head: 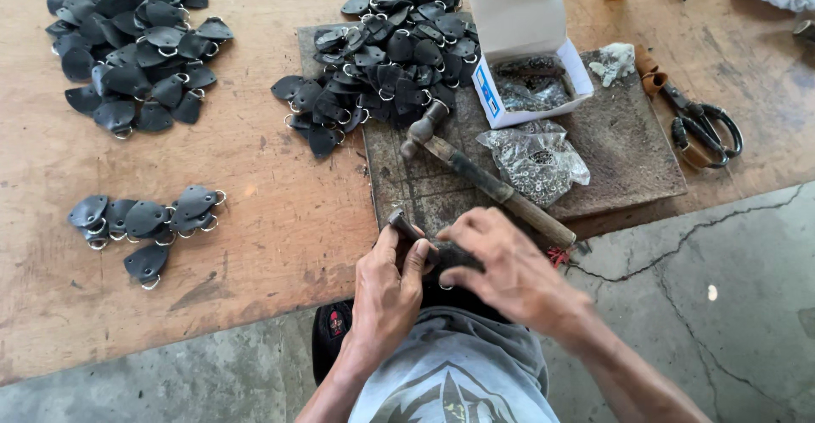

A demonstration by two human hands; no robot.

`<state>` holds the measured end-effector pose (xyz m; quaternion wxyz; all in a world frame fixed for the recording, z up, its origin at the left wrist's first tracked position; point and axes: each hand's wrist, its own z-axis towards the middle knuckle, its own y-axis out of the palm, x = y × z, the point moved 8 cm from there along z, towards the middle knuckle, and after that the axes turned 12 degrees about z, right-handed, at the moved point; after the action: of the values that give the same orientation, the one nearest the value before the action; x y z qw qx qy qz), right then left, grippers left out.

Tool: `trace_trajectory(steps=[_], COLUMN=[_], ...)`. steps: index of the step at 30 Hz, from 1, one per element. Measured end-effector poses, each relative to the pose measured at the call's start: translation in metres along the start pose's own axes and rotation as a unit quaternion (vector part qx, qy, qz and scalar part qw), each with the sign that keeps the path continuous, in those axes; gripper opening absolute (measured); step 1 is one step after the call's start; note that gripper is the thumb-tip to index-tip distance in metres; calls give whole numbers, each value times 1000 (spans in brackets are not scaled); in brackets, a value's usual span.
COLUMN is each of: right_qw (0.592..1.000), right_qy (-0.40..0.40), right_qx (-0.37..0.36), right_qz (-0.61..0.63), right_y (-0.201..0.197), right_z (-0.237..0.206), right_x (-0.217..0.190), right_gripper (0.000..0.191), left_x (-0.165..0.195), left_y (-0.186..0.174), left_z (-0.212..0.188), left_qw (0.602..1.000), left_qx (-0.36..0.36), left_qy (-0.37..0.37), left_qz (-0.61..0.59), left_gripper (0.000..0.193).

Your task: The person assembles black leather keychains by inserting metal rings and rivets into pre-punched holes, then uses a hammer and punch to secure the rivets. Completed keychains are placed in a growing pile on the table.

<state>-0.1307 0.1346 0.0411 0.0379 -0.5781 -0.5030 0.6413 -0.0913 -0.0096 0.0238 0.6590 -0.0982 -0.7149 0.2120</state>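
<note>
**Leather tab being gripped between both hands at the counter's edge**

Leather tab (454,257), black and small, is sitting between the person's two hands just above their lap, at the near edge of the dark work slab (628,147). The left hand (386,291) is closing around a short metal punch (403,224), whose top is sticking up past the thumb. The right hand (501,262) is pinching the tab from the other side, fingers curled over it; a metal ring seems to be hanging beneath, though it is too small to tell for sure.

A hammer (484,177) is lying diagonally across the slab, its handle ending just beside the right hand. Near it a clear bag of small metal fittings (535,164) is resting, and behind that an open white box (526,50). Scissors (700,126) are lying off to the right. Three heaps of finished black tabs with rings are spreading over the wooden counter (272,219): a big heap far left (136,45), another on the slab (382,58), a small one nearer (148,224).
</note>
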Motion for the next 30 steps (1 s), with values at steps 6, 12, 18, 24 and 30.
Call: trace_trajectory(steps=[6, 12, 18, 24, 30], right_qw=[993, 969, 943, 931, 964], right_qy=[-70, 126, 76, -10, -29], right_qx=[39, 27, 57, 130, 87], right_qz=[85, 213, 318, 340, 250], right_y=[8, 1, -14, -18, -4], right_z=[-3, 7, 18, 43, 65], right_x=[-4, 36, 32, 0, -14], right_gripper=[39, 21, 19, 29, 27], left_x=[7, 12, 25, 13, -23], left_y=[5, 12, -5, -39, -110], left_z=[26, 50, 40, 43, 47], left_qw=[980, 956, 992, 998, 964], left_qx=[27, 0, -80, -56, 129], left_qy=[59, 95, 69, -7, 31], left_qz=[189, 278, 67, 5, 230], left_gripper=[18, 21, 26, 27, 20])
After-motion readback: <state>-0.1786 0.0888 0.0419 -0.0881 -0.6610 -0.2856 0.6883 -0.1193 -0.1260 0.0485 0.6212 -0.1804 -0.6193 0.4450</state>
